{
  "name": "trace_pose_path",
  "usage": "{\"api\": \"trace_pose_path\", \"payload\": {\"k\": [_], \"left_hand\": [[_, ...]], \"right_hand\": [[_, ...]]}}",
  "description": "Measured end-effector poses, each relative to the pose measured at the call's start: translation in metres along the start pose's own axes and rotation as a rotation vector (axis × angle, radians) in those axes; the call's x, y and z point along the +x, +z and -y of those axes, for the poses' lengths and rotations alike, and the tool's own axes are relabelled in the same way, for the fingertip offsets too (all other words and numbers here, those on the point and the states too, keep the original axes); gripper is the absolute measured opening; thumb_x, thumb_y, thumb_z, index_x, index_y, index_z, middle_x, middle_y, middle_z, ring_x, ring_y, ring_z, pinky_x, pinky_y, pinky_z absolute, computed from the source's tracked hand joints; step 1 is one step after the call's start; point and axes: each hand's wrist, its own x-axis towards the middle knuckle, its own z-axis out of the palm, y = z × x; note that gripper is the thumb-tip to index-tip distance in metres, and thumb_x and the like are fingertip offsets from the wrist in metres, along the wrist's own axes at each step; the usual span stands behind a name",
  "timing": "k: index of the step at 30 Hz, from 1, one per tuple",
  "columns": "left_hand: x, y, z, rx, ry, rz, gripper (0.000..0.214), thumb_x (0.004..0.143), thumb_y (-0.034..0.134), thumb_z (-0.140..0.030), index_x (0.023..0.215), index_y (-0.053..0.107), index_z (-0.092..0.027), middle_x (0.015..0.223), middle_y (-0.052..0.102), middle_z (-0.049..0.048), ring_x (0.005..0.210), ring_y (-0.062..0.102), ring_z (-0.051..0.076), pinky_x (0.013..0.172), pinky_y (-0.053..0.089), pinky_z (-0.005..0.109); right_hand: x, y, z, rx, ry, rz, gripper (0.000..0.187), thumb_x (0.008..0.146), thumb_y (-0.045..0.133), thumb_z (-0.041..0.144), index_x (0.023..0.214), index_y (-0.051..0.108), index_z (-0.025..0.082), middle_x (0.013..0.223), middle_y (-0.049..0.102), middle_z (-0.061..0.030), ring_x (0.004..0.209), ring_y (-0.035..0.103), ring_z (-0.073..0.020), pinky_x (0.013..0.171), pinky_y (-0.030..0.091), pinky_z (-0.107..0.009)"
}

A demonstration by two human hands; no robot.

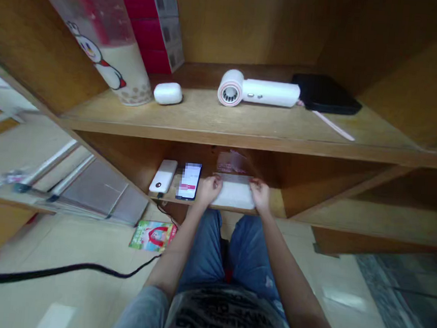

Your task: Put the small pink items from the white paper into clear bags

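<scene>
On the lower shelf lies a flat white sheet-like packet [234,194], with a clear-looking strip along its far edge. My left hand [210,189] is closed at its far left corner, fingertips pinched together. At the far right corner my right hand [260,194] is closed the same way. A crumpled clear plastic wrapper [232,161] lies just behind the packet. To the left of my left hand is a phone [189,181] with its screen lit, and beside that a white power bank [164,176] with a cable.
The upper shelf [207,119] bears a milk tea cup [123,69], pink boxes [153,30], a white earbud case [168,93], a white handheld fan [263,92] and a black flat case [324,93]. A black cable [90,266] and a colourful booklet [153,235] are lower left.
</scene>
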Motion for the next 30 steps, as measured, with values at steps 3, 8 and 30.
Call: {"api": "trace_pose_path", "payload": {"k": [3, 8, 30], "left_hand": [[0.0007, -0.0021, -0.0025, -0.004, -0.014, 0.002, 0.019, 0.082, 0.05, -0.026, 0.083, 0.064, -0.015, 0.071, 0.066, 0.0038, 0.063, 0.06, 0.013, 0.062, 0.043, 0.022], [0.0014, -0.0052, -0.008, -0.033, -0.039, 0.017, 0.017, 0.082, 0.051, -0.024, 0.082, 0.064, -0.014, 0.072, 0.066, 0.0046, 0.063, 0.059, 0.013, 0.063, 0.044, 0.023], [0.0, -0.0045, -0.0062, 0.02, -0.02, 0.051, 0.021, 0.084, 0.047, -0.025, 0.087, 0.065, -0.016, 0.077, 0.067, 0.0052, 0.069, 0.061, 0.014, 0.067, 0.045, 0.024]], "right_hand": [[-0.0003, -0.0003, 0.0002, 0.018, -0.012, 0.016, 0.019, 0.069, 0.049, 0.033, 0.075, 0.059, 0.018, 0.078, 0.067, -0.0093, 0.07, 0.061, -0.0217, 0.068, 0.047, -0.035], [0.0006, 0.0009, -0.0029, 0.019, -0.006, 0.004, 0.018, 0.069, 0.05, 0.032, 0.075, 0.059, 0.018, 0.074, 0.066, -0.0081, 0.066, 0.06, -0.0209, 0.063, 0.046, -0.033], [0.0014, 0.0026, -0.0023, 0.026, 0.012, 0.007, 0.019, 0.069, 0.051, 0.033, 0.075, 0.06, 0.018, 0.074, 0.067, -0.0082, 0.068, 0.061, -0.0211, 0.064, 0.047, -0.033]]}}
